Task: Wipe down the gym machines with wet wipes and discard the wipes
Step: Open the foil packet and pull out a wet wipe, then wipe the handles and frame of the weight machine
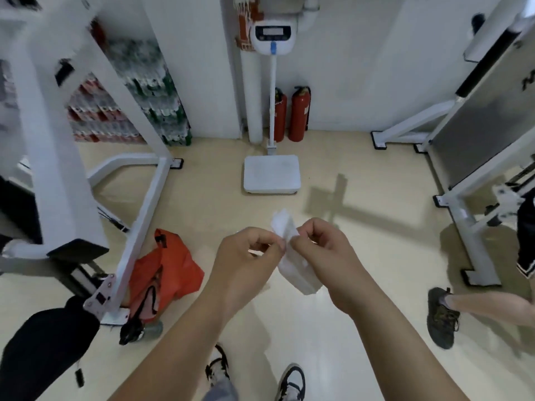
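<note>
My left hand (249, 256) and right hand (321, 250) both pinch the wet wipe (301, 277) in mid-air above the floor (376, 261). I judge I'm unfolding it; next, open it flat and reach the machine (52, 140) at left.

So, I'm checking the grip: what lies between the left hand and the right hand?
The wet wipe, white, pinched near its top by the left hand and the right hand. The head view shows it.
</note>
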The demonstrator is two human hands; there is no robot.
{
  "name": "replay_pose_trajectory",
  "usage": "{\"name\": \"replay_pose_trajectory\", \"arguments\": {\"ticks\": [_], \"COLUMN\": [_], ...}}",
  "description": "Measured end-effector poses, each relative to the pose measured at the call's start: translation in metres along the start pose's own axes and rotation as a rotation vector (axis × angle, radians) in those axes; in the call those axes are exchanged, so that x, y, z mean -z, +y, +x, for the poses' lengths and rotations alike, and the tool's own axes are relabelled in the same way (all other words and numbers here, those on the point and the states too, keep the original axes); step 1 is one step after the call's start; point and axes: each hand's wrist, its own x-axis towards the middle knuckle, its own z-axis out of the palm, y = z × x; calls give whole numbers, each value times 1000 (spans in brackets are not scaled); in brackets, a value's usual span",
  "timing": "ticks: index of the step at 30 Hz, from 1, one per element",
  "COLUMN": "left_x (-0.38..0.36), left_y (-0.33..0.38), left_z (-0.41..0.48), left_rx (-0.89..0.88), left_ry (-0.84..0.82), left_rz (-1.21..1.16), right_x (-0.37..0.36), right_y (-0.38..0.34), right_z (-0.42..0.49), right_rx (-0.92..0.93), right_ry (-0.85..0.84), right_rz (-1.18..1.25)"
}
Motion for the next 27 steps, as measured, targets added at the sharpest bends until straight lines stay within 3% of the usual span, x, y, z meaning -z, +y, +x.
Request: {"name": "replay_pose_trajectory", "arguments": {"ticks": [5,8,12,16,20,24,27], "left_x": [32,67,123,182,240,302,348], "left_y": [-12,-13,-15,-27,-50,-62,-75], "left_z": [-57,-85,-119,-140,-151,-165,-168], "left_rx": [-199,-272,-154,1,22,109,61], "left_ry": [245,295,175,194,254,150,147], "left_rz": [184,295,-13,-316,-286,-651,-747], "right_x": [-30,-61,-107,-156,-221,-300,-350], "right_y": [-18,-29,-46,-59,-70,-77,-76], "right_z": [-25,-43,-63,-75,-91,-107,-110], "right_rx": [64,150,296,324,282,190,159], "right_ry": [-208,-373,-519,-600,-618,-552,-502], "right_rz": [-39,-158,-310,-385,-243,-45,-1]}}
